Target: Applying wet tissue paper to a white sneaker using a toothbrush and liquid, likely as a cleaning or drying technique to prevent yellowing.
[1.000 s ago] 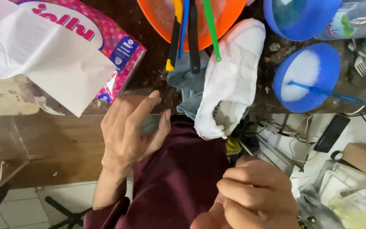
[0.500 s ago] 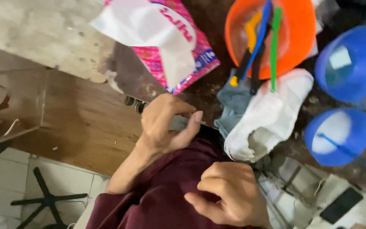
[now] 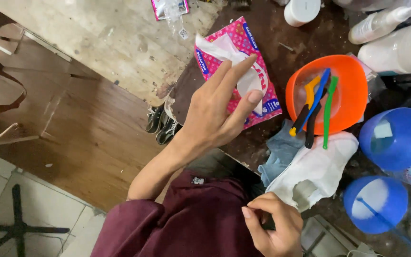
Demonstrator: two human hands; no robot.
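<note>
My left hand (image 3: 220, 109) is raised over the dark table edge with its fingers stretched apart, holding nothing. Its index and middle fingertips reach the white tissue (image 3: 222, 47) that sticks out of a pink tissue pack (image 3: 262, 85). My right hand (image 3: 272, 226) stays low by my maroon shirt (image 3: 191, 223), fingers curled and pinched together; I see nothing in it. Right of the pack stands an orange bowl (image 3: 353, 81) holding a yellow-handled tool, a blue one and a green one.
A white cloth (image 3: 317, 171) and a blue-grey cloth (image 3: 279, 150) lie at the table edge. Two blue cups (image 3: 396, 138) (image 3: 374, 204) stand at the right. White bottles (image 3: 396, 47) and a jar (image 3: 302, 10) are at the back. Shoes (image 3: 162, 126) sit on the wooden floor.
My left hand has lifted from my lap up to the tissue pack and spread its fingers. The view has swung left and back. My right hand stays low and curled.
</note>
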